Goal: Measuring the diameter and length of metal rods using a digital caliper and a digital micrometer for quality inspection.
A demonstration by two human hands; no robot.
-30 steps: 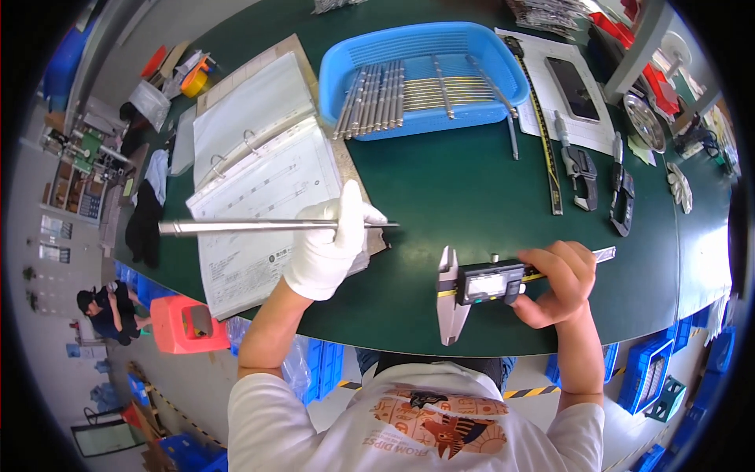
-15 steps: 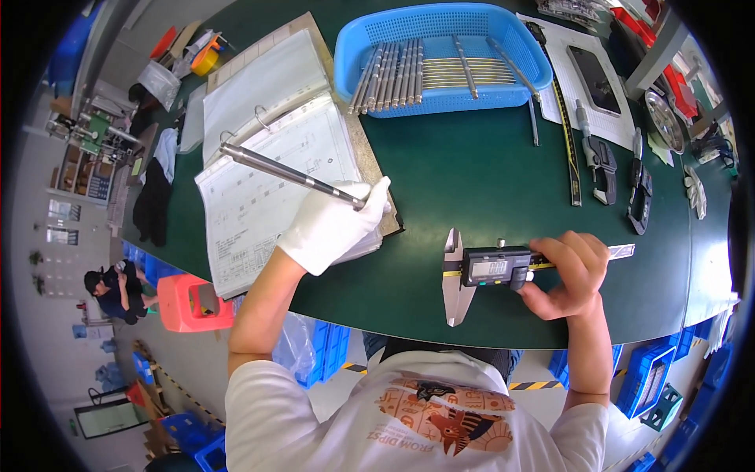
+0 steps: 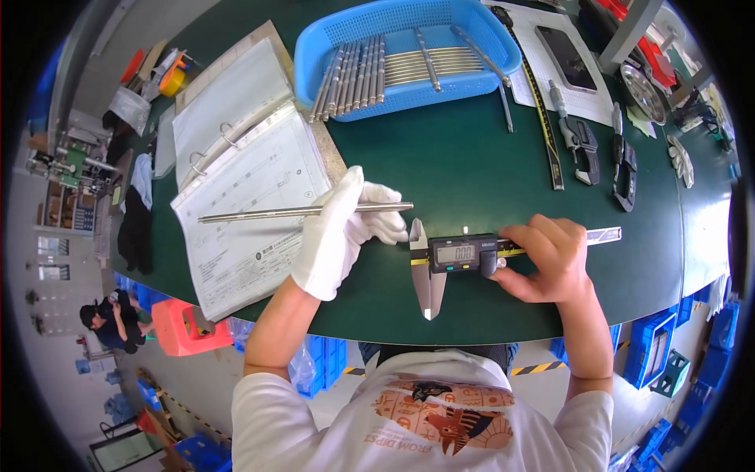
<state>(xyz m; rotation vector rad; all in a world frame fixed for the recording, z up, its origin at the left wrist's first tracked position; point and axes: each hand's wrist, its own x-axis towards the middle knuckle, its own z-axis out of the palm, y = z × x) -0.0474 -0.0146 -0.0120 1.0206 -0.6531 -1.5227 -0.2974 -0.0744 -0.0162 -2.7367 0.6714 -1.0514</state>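
Observation:
In a white glove, my left hand (image 3: 336,236) grips a slim metal rod (image 3: 259,213) that lies nearly level over the open binder (image 3: 252,259). The rod's right end sticks out past my fingers, just above the caliper jaws. My bare right hand (image 3: 549,259) is closed round the beam of a digital caliper (image 3: 454,253), thumb below and fingers on top. Its jaws point toward me and look closed, with nothing between them. The binder shows printed drawings on its pages.
A blue basket (image 3: 346,110) at the back holds several metal rods, one poking over its rim. To the right lie a tape-like ruler (image 3: 543,118), a phone (image 3: 566,59), two micrometers (image 3: 580,145) and a white glove (image 3: 680,161). A red stool (image 3: 185,326) stands left of the table.
My left hand has turned the rod from a slant to nearly level and brought its right end close to the caliper. The view has shifted a little.

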